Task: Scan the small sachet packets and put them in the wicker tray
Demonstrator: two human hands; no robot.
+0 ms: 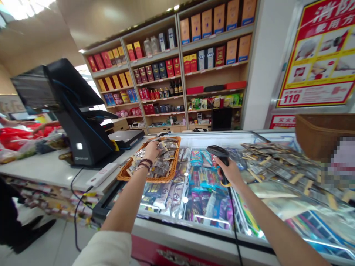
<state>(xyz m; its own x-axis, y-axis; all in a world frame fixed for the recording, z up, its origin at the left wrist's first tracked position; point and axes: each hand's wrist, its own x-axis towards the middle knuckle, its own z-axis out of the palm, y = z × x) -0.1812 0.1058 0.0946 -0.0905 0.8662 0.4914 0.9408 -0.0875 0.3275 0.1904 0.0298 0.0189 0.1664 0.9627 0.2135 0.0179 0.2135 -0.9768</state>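
My right hand [231, 171] is closed round the handle of a black barcode scanner [219, 152], whose head points left over the glass freezer lid [210, 173]; its black cable hangs down toward me. My left hand [152, 149], with dark bead bracelets on the wrist, reaches into an orange wicker basket [127, 176] full of small packets [162, 162], its fingers curled among them. What the fingers hold, if anything, is hidden.
A black checkout terminal [79, 122] stands on the white counter [44, 170] at left, with a white device and cables beside it. A pile of flat packets [280, 162] lies on the freezer at right under a brown basket [318, 133]. Shelves of boxed goods [177, 70] stand behind.
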